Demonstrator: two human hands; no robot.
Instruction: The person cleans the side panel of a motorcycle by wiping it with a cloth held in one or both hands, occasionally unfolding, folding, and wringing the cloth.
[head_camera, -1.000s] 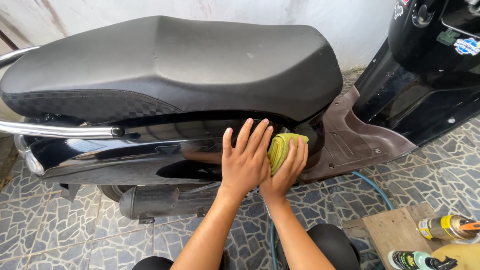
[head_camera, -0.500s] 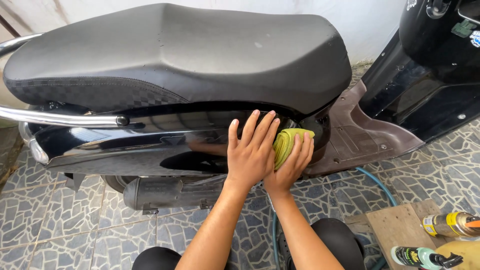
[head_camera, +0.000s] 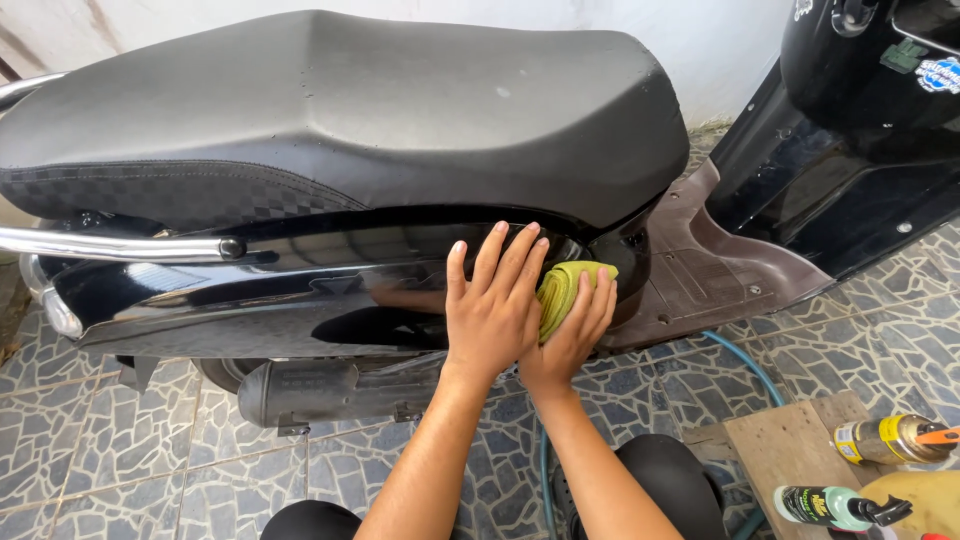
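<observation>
Folded yellow-green microfibre cloth (head_camera: 565, 290) sits pressed against the glossy black plastic side panel of the scooter (head_camera: 300, 275), just under the front end of the seat. The right hand (head_camera: 572, 335) has it, fingers curled over the fold and the thumb tucked below, so the cloth lies between palm and bodywork. The left hand (head_camera: 495, 305) lies flat and wide open right beside it, fingers spread on the same panel, holding nothing and overlapping the right hand's knuckles.

Grit caught in the fold could scratch the shiny paint if it is dragged hard along the panel. The bare left palm is likely to leave smears on the polished surface. A slip forward could knock the knuckles against the brown footboard edge (head_camera: 700, 275).

Above runs the grey-black padded seat (head_camera: 340, 110); a chrome grab rail (head_camera: 110, 243) juts left. A blue-green hose (head_camera: 745, 360) trails over the mosaic stone floor (head_camera: 120, 440), and two spray cans (head_camera: 885, 438) lie on a wooden board (head_camera: 790, 450).
</observation>
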